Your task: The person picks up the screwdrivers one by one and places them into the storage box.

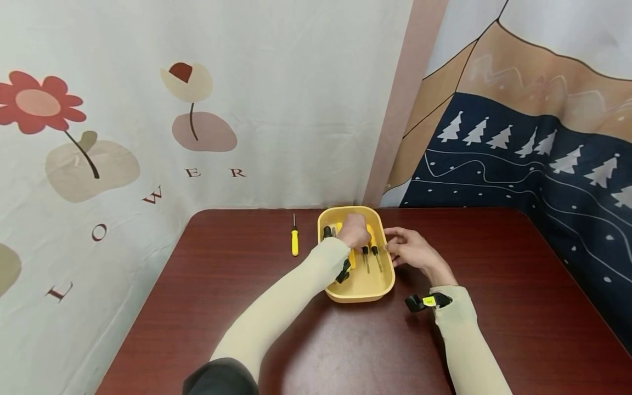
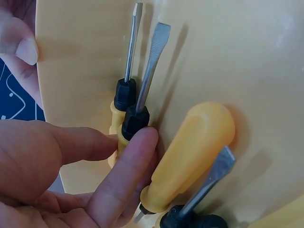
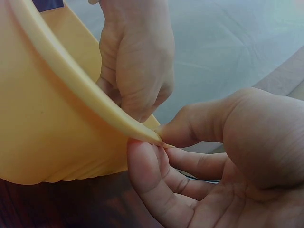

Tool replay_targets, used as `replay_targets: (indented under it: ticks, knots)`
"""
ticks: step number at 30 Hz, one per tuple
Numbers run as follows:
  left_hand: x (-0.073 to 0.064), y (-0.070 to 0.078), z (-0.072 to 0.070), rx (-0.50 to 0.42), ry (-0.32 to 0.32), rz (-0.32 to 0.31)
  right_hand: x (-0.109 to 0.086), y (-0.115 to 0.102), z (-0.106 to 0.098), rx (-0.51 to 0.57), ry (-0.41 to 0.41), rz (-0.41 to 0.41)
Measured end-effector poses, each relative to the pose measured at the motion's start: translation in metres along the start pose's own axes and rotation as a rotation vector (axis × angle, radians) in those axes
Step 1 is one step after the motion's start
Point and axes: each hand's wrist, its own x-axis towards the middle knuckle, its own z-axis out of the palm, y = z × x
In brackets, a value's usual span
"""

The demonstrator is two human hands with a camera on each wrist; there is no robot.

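My left hand [image 1: 354,232] reaches into a yellow plastic tray [image 1: 359,286]. In the left wrist view its thumb and fingers pinch the yellow handle of a flat-blade screwdriver [image 2: 135,122], just below the black collar. A slimmer screwdriver [image 2: 125,94] lies right beside it, close to the tray wall. Another screwdriver's yellow handle [image 2: 194,147] and a flat metal blade [image 2: 211,178] lie next to the fingers. At the tray's right side, my right hand [image 1: 416,253] holds the rim [image 3: 102,104] between thumb and fingers.
A small yellow screwdriver [image 1: 294,241] lies on the dark red table [image 1: 237,291], left of the tray. Behind the table's far edge hangs a printed curtain [image 1: 296,109]. A strapped wrist camera [image 1: 428,301] sits on the right sleeve.
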Motion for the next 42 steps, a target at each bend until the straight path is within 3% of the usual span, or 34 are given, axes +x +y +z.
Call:
replay_targets:
  ticks: [18,32,42]
  knots:
    - [-0.005,0.0,0.004,-0.035,0.034,0.015,0.002,0.002,0.0,0.005,-0.006,-0.009]
    - [-0.005,-0.003,0.004,-0.064,0.007,0.004,0.001,0.002,-0.001,-0.001,-0.006,-0.003]
    - [-0.014,-0.002,-0.009,-0.062,0.048,0.048,0.001,0.003,-0.001,-0.005,-0.007,-0.011]
